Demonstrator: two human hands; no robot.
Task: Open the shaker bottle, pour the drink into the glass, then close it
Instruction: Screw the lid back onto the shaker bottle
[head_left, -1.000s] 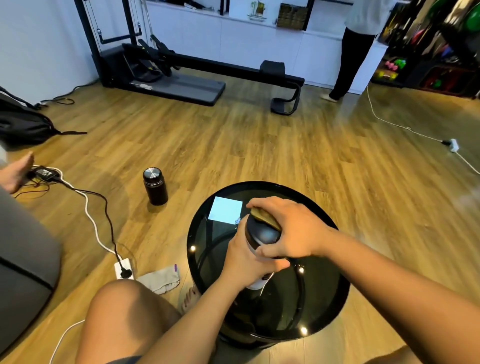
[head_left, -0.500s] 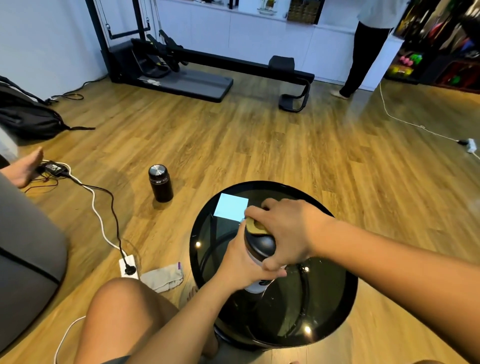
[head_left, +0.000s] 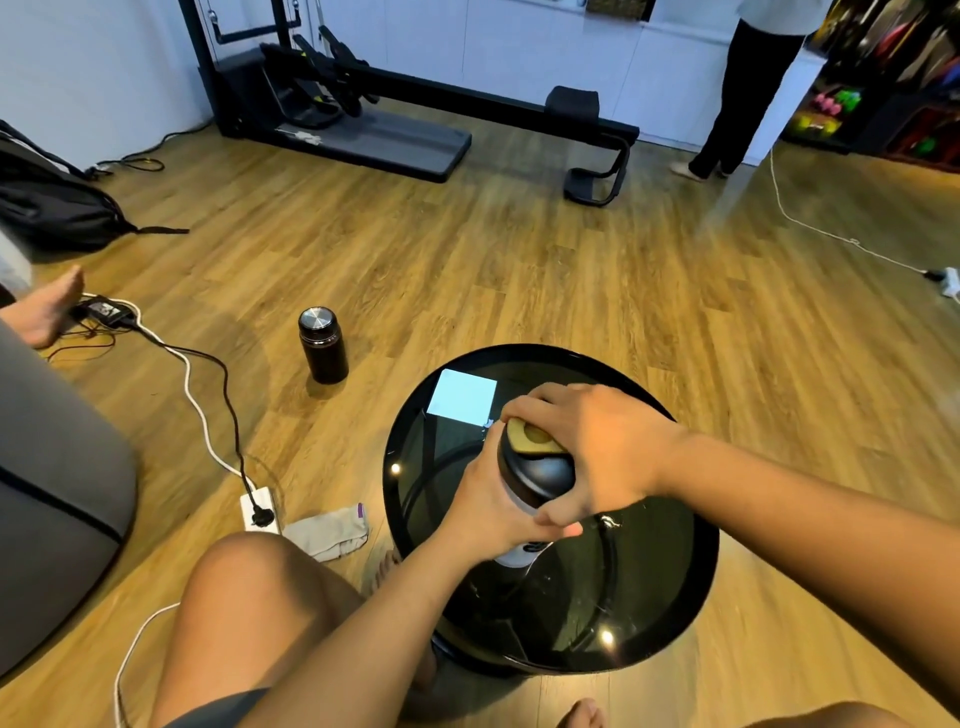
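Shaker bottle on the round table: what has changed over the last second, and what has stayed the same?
Little has changed. The right hand has shifted slightly around the lid, its fingers now wrapped further over the top, as if twisting. The left hand keeps its grip on the shaker bottle, which stays upright on the same spot of the black table. The lid is still on. The camera view dipped slightly.

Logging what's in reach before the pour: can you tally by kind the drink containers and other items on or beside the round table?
Shaker bottles: 1, the shaker bottle, held by the left hand and right hand on the table
Flasks: 1, the black flask on the floor
Paper squares: 1, the paper square on the table
Glasses: 0 visible
Total: 3
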